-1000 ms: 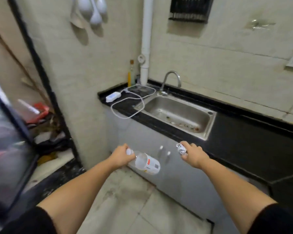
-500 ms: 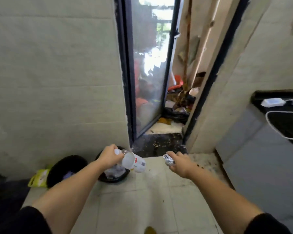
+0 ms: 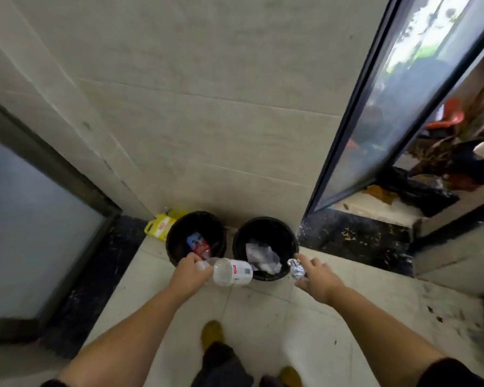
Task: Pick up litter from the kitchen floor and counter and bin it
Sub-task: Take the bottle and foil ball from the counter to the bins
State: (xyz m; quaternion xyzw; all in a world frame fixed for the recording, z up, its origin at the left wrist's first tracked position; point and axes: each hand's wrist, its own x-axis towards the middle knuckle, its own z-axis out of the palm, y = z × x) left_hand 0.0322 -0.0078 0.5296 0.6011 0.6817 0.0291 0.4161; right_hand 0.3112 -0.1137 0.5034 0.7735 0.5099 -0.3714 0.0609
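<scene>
Two round black bins stand side by side against the tiled wall. The left bin holds a red and blue wrapper; the right bin holds crumpled white paper. My left hand grips a clear plastic bottle by its neck, lying sideways over the gap between the bins. My right hand pinches a crumpled ball of foil just over the right bin's near right rim.
A yellow packet lies on the floor left of the bins. A glass sliding door stands open at the right, with clutter beyond a dark threshold. A frosted door panel is at the left. My feet are below.
I have turned from the sink and counter toward the wall and stepped up to the bins. Both hands, still holding the bottle and the foil, now hover over the bins.
</scene>
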